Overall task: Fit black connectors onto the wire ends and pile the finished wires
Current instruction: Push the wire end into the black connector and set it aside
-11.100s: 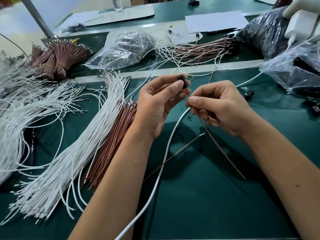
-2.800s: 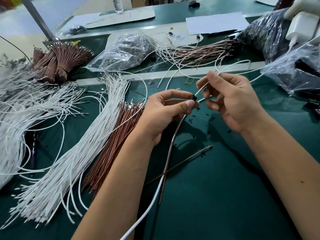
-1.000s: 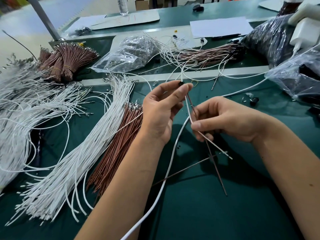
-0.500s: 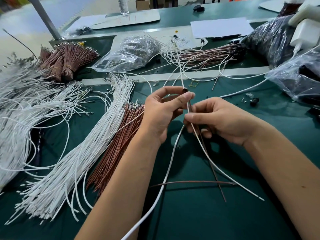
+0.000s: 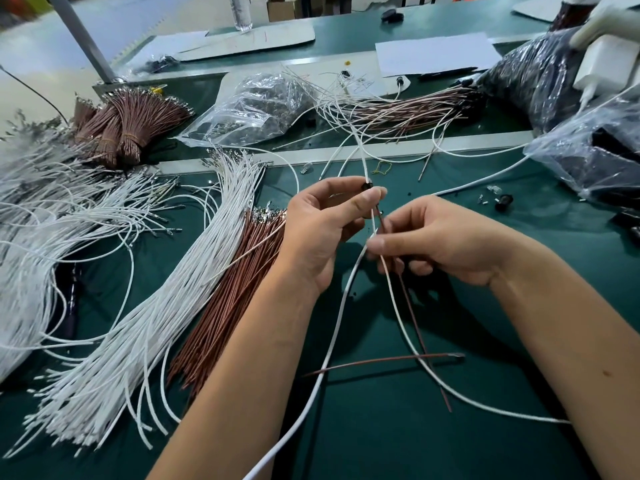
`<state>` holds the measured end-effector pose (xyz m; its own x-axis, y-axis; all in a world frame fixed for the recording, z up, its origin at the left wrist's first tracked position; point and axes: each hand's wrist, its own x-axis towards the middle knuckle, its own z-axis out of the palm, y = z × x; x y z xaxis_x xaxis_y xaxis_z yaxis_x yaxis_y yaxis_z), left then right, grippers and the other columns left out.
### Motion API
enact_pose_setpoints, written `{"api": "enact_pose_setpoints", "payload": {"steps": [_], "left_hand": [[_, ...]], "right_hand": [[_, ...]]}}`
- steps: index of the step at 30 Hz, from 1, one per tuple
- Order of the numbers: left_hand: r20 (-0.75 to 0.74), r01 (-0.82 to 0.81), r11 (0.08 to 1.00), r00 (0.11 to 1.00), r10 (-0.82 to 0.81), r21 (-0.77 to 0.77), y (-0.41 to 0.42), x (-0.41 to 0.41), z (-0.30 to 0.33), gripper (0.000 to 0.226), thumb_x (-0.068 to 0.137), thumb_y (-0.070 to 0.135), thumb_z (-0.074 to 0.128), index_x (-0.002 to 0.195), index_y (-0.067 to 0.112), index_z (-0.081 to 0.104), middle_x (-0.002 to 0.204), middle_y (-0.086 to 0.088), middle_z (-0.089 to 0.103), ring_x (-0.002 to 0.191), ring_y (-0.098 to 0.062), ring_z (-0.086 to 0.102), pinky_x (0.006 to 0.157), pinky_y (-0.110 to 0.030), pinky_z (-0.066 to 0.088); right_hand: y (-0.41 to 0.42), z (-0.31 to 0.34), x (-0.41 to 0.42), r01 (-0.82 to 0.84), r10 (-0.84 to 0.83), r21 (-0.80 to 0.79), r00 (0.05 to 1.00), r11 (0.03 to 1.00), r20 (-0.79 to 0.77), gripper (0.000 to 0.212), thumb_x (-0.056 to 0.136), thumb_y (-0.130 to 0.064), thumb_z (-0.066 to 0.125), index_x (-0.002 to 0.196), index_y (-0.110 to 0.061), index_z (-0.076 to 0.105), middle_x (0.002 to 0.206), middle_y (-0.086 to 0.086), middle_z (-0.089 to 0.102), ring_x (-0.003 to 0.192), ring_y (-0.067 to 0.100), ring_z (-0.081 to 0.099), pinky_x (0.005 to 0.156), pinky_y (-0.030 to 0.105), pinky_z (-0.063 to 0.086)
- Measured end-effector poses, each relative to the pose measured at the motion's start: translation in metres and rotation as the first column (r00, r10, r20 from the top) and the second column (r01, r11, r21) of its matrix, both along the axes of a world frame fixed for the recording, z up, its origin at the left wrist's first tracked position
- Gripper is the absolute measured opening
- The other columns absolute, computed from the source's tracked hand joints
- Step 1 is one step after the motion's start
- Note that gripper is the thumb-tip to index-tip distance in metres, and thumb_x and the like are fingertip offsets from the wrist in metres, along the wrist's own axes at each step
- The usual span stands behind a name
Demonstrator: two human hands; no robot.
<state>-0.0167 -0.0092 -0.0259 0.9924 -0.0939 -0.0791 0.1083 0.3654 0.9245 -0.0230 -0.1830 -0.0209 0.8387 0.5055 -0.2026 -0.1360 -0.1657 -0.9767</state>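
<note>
left hand (image 5: 320, 230) at frame centre pinching a black connector (image 5: 367, 186) between thumb and forefinger, right hand (image 5: 440, 242) just beside it pinching a white wire (image 5: 401, 327) and brown wire (image 5: 414, 323), green table (image 5: 381, 438) beneath

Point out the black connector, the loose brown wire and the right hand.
black connector (image 5: 366, 185), head view, its body above the thumb tip
loose brown wire (image 5: 381, 361), head view, mid-length
right hand (image 5: 446, 242), head view, its back

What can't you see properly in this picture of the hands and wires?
- Black connector, head view: mostly covered by the left hand's fingers; wire seating unseen.
- White wire, brown wire: the grip is hidden inside the right hand.
- Black bag: contents too dark.
- Far-left white wires: blurred, cut by edge.
</note>
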Motion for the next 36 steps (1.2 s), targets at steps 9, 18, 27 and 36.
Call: {"api": "enact_pose_setpoints", "payload": {"steps": [9,18,27,36], "left_hand": [[0.009,-0.077,0.99,0.997,0.077,0.117,0.004,0.005,-0.003,0.022,0.07,0.01,0.088,0.086,0.017,0.073,0.104,-0.021,0.075,0.078,-0.019,0.068,0.069,-0.026,0.05],[-0.076,0.018,1.0,0.997,-0.019,-0.005,0.005,0.006,0.0,0.017,0.075,0.005,0.079,0.089,0.01,0.071,0.092,-0.015,0.077,0.065,-0.014,0.067,0.07,-0.028,0.047],[-0.012,0.012,1.0,1.0,-0.012,0.021,0.003,0.004,0.001,0.03,0.061,0.015,0.083,0.089,0.011,0.071,0.096,-0.018,0.076,0.073,-0.02,0.069,0.073,-0.031,0.052],[0.096,-0.074,0.996,0.993,0.069,0.056,-0.003,0.004,-0.006,0.02,0.076,-0.005,0.081,0.085,0.009,0.07,0.09,-0.019,0.075,0.082,-0.026,0.07,0.074,-0.034,0.059]], "right_hand": [[0.002,0.004,0.006,0.13,-0.129,-0.022,0.991,0.991,0.042,0.022,0.083,-0.025,0.078,0.083,-0.004,0.071,0.071,0.009,0.07,0.053,0.009,0.053,0.037,0.014,0.03],[0.017,0.011,0.003,-0.046,0.038,-0.065,0.992,0.997,-0.117,0.016,0.094,-0.001,0.068,0.078,-0.004,0.066,0.065,0.01,0.065,0.043,0.005,0.051,0.034,0.013,0.03],[0.013,-0.003,0.0,0.266,-0.266,0.049,0.964,0.963,-0.003,0.027,0.072,-0.032,0.082,0.083,-0.008,0.076,0.07,0.005,0.066,0.055,0.009,0.053,0.038,0.015,0.031],[0.02,-0.013,-0.008,0.49,-0.485,0.043,0.84,0.871,0.244,0.035,0.067,-0.035,0.094,0.082,-0.015,0.07,0.074,0.002,0.069,0.055,0.008,0.057,0.044,0.022,0.041]]}}
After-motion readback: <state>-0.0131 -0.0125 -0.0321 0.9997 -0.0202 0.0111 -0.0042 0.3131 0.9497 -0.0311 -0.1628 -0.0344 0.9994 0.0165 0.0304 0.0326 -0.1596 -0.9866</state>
